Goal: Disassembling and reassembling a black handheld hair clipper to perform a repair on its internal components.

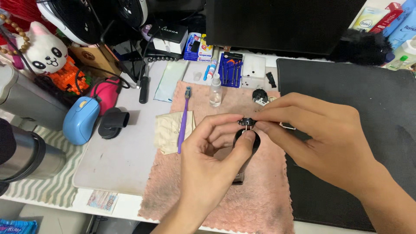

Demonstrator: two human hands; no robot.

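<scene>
My left hand (212, 156) and my right hand (316, 134) meet over a pink cloth (260, 199). Together their fingertips pinch a small black round part (247, 122) with thin metal pins under it. Below it, a dark oval object (246, 143) shows between my left thumb and fingers, with more of a dark device under my left hand, mostly hidden. A purple toothbrush (183, 121) lies on the cloth's left edge, beside a beige folded cloth (169, 130). A small clear bottle (215, 90) stands at the cloth's far side.
A blue mouse (80, 120), a black curved shell (113, 122) and a metal flask (26, 158) lie left. A blue precision tool case (231, 69), a white tray (254, 66) and a small black part (259, 95) are behind. A black mat (381, 99) is right.
</scene>
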